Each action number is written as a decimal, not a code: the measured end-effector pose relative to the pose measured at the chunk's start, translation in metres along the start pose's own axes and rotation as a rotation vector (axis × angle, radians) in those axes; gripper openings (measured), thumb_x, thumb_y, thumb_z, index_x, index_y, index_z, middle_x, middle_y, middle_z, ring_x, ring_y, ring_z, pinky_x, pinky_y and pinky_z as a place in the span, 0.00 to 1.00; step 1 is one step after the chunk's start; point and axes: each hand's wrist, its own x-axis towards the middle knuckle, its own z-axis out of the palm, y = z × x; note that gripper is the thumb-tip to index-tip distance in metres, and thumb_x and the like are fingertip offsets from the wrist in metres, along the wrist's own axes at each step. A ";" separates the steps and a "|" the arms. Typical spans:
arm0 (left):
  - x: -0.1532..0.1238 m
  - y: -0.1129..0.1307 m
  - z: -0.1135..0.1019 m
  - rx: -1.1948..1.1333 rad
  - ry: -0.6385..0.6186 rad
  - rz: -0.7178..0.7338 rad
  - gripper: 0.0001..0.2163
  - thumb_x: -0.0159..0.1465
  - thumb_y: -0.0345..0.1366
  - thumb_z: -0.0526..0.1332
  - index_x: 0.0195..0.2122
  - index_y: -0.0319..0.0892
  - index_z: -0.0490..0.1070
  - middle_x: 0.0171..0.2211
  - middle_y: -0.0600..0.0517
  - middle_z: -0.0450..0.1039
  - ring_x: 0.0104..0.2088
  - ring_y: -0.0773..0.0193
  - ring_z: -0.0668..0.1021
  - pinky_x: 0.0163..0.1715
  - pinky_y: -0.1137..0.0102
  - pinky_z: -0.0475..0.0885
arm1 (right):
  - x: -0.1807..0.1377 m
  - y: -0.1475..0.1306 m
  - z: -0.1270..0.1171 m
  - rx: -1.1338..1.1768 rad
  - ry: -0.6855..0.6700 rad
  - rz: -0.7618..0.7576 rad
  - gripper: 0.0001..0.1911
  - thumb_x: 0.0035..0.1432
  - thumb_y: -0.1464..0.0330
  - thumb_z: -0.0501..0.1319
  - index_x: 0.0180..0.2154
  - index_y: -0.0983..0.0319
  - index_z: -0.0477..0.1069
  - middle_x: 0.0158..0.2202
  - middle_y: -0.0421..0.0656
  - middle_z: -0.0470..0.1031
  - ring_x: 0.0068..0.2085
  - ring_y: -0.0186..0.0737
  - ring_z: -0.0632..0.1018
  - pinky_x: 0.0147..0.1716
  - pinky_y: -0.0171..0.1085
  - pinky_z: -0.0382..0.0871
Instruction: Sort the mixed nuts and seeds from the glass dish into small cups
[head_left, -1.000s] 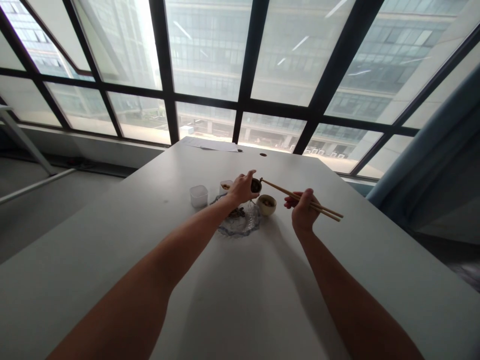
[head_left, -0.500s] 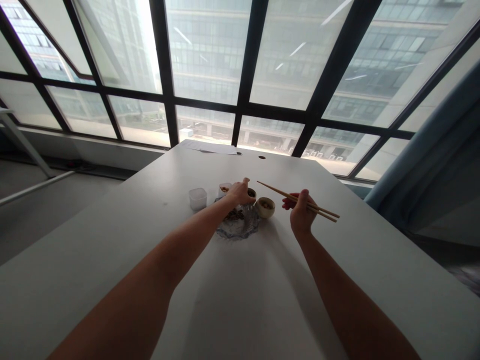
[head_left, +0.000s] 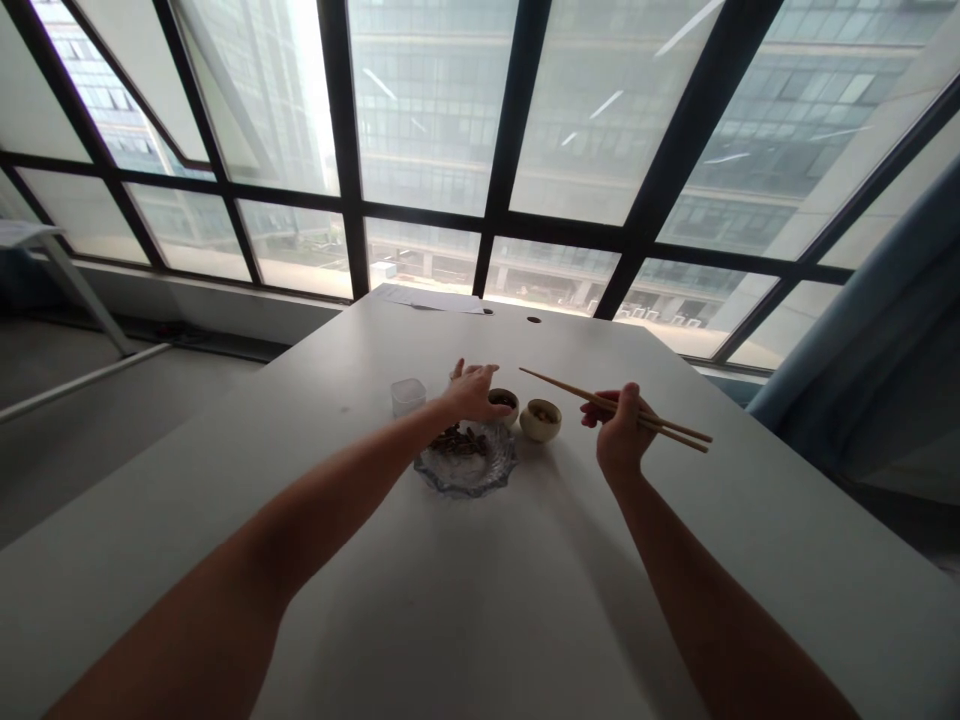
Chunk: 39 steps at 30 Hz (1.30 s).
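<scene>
My left hand (head_left: 472, 392) reaches over the far side of a scalloped clear glass dish (head_left: 466, 484), its fingers spread. Dark brown pieces (head_left: 459, 440) lie in the dish. The thumb side is close to a small round bowl (head_left: 503, 406) with dark contents; whether they touch I cannot tell. Right of it sits a similar bowl (head_left: 540, 421) holding light brown bits. My right hand (head_left: 625, 428) grips a pair of chopsticks (head_left: 570, 386) above the table, tips pointing left. A translucent plastic container (head_left: 408, 397) stands left of my left hand, which mostly hides another small container behind it.
The white table (head_left: 480, 600) runs towards the large windows. Paper sheets (head_left: 431, 299) lie at its far edge near two dark round holes. A blue curtain (head_left: 840, 340) hangs at right, and a white metal frame (head_left: 90, 290) stands at left.
My left hand has drawn left from the dark-filled bowl and spread its fingers. The glass dish sits slightly nearer and further left. My right hand still holds the chopsticks; the view has shifted slightly.
</scene>
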 end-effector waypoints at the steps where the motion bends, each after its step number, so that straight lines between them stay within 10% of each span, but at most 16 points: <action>1: -0.007 -0.008 -0.007 -0.020 0.040 0.020 0.35 0.56 0.48 0.67 0.62 0.40 0.61 0.62 0.36 0.68 0.67 0.45 0.64 0.69 0.46 0.42 | -0.001 -0.002 0.001 0.007 -0.012 0.004 0.29 0.58 0.44 0.58 0.22 0.62 0.70 0.13 0.39 0.71 0.11 0.32 0.67 0.11 0.32 0.60; 10: -0.091 -0.101 -0.034 -0.029 0.376 -0.098 0.27 0.61 0.50 0.63 0.57 0.42 0.66 0.59 0.38 0.69 0.61 0.44 0.70 0.62 0.46 0.64 | -0.040 -0.011 0.018 -0.259 -0.536 0.018 0.29 0.57 0.42 0.61 0.22 0.61 0.74 0.14 0.40 0.71 0.13 0.32 0.68 0.11 0.32 0.59; 21: -0.107 -0.119 -0.005 -0.409 0.424 -0.180 0.34 0.56 0.51 0.67 0.60 0.43 0.60 0.56 0.40 0.72 0.52 0.50 0.78 0.52 0.51 0.75 | -0.058 -0.008 0.009 -0.385 -0.732 -0.110 0.26 0.64 0.49 0.59 0.23 0.59 0.74 0.17 0.41 0.74 0.16 0.33 0.71 0.15 0.32 0.65; 39: -0.115 -0.110 -0.008 -0.376 0.487 -0.021 0.33 0.56 0.44 0.69 0.60 0.42 0.60 0.57 0.40 0.72 0.56 0.51 0.76 0.57 0.53 0.73 | -0.063 0.043 0.005 0.015 -0.065 0.405 0.31 0.51 0.40 0.64 0.27 0.63 0.71 0.14 0.40 0.73 0.12 0.32 0.69 0.10 0.30 0.62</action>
